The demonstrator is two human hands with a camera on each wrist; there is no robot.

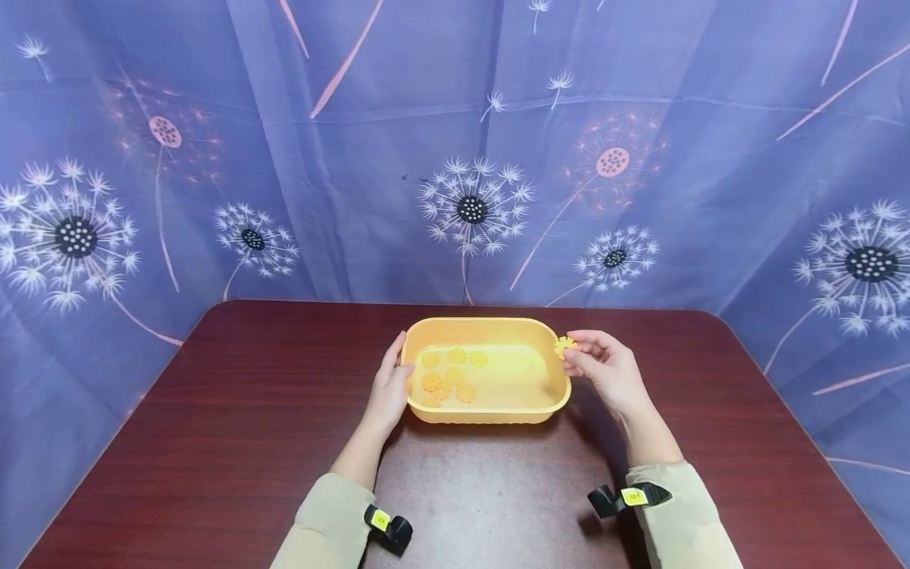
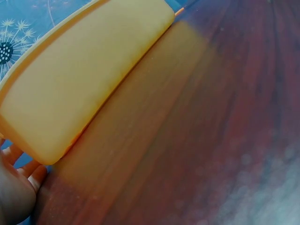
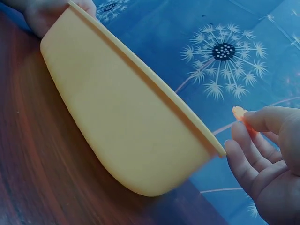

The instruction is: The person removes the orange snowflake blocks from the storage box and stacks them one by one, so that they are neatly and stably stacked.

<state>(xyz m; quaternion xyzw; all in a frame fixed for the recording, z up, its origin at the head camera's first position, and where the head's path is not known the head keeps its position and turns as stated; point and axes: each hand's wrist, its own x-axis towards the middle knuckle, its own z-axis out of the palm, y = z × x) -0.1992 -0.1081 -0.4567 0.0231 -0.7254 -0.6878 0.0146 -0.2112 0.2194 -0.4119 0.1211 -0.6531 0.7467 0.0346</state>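
Observation:
A yellow plastic basin (image 1: pixel 486 416) sits on the table. My left hand (image 1: pixel 386 397) grips its left end, the thumb over the rim and the fingers along the outer wall. Several thin flower-shaped discs (image 1: pixel 455 376) lie inside, mostly in the left half. Just beyond the right rim, my right hand (image 1: pixel 615 378) pinches a flower-shaped disc (image 1: pixel 565 346) between thumb and finger. That disc (image 3: pixel 243 117) looks orange in the right wrist view, above the rim corner. The left wrist view shows the basin's near wall (image 2: pixel 89 70) with my left fingers (image 2: pixel 35 173) at its lower corner.
The dark red wooden table (image 1: pixel 235 442) runs back to a blue curtain (image 1: pixel 355 182) with a dandelion print. Black straps with yellow labels wrap both sleeves (image 1: pixel 323 514).

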